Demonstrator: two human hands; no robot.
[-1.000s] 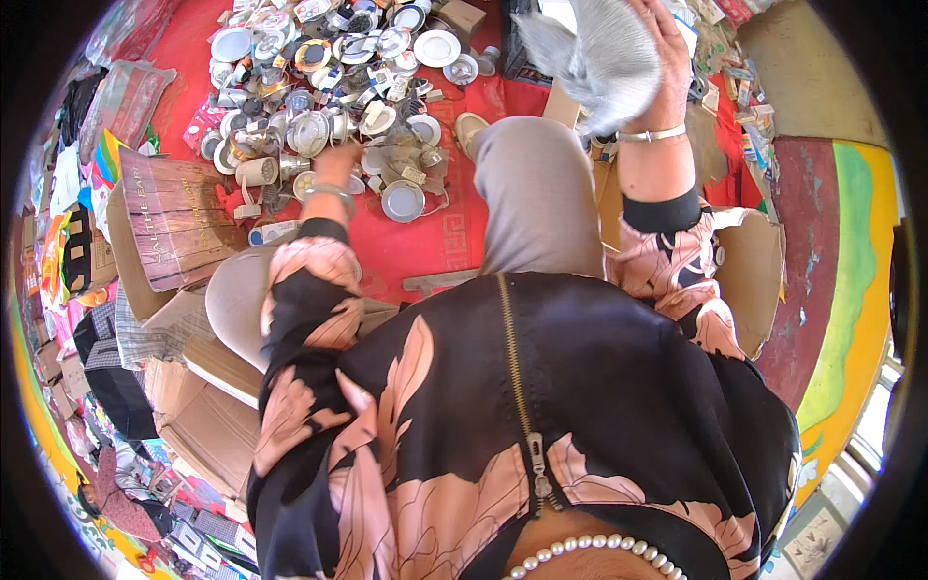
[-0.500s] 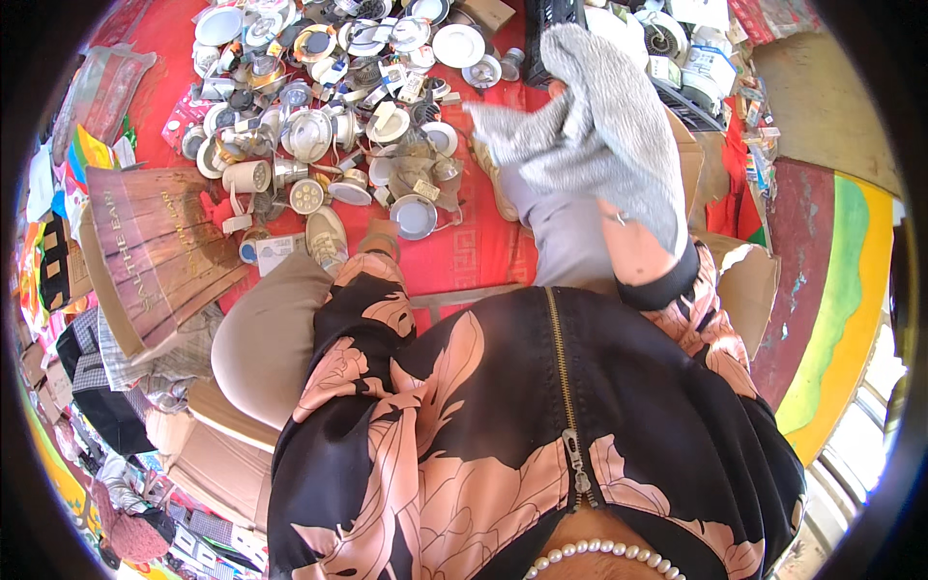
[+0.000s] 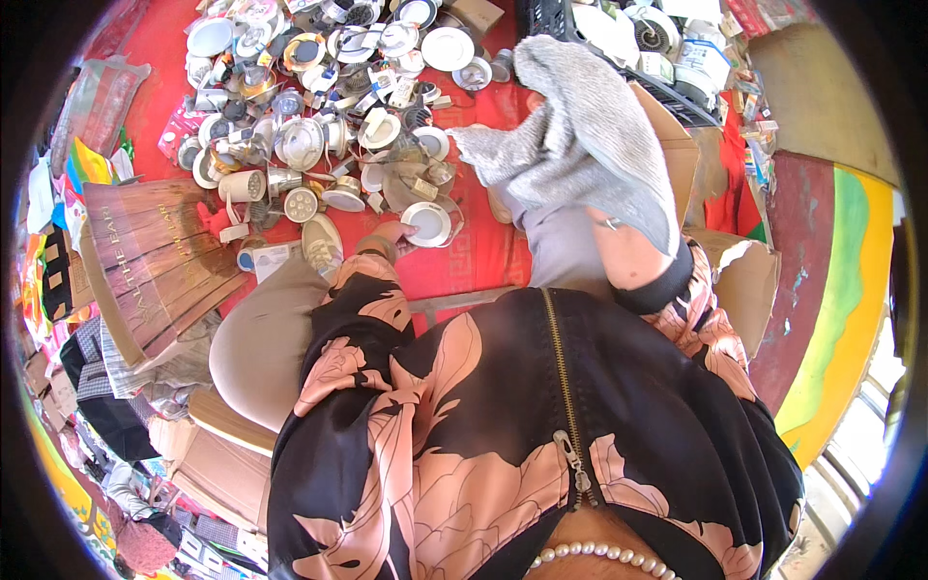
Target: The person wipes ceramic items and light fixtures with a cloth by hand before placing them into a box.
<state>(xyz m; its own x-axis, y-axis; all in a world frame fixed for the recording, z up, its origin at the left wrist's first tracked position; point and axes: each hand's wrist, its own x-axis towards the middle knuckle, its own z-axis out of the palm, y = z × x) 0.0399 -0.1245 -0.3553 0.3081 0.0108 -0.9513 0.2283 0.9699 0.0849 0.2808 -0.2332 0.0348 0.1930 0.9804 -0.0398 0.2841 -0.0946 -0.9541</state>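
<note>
My left hand is low over the red floor cloth, its fingers at the left edge of a round white downlight with a pale centre. The fingers appear to pinch its rim. A grey towel is draped over my right hand, which is raised on the right. Only a fingertip shows past the towel, and the rest of that hand is hidden under it. Beside the downlight lie a crumpled clear plastic bag and a many-lensed round lamp.
A large heap of downlights and lamp parts spreads over the red cloth. At the far right stands a black plastic crate near more lamps. A wood-printed cardboard box is by my left knee, an open carton by my right.
My left hand has moved slightly right and reached the rim of the white downlight, which has shifted a little. The towel-covered right hand has moved slightly left.
</note>
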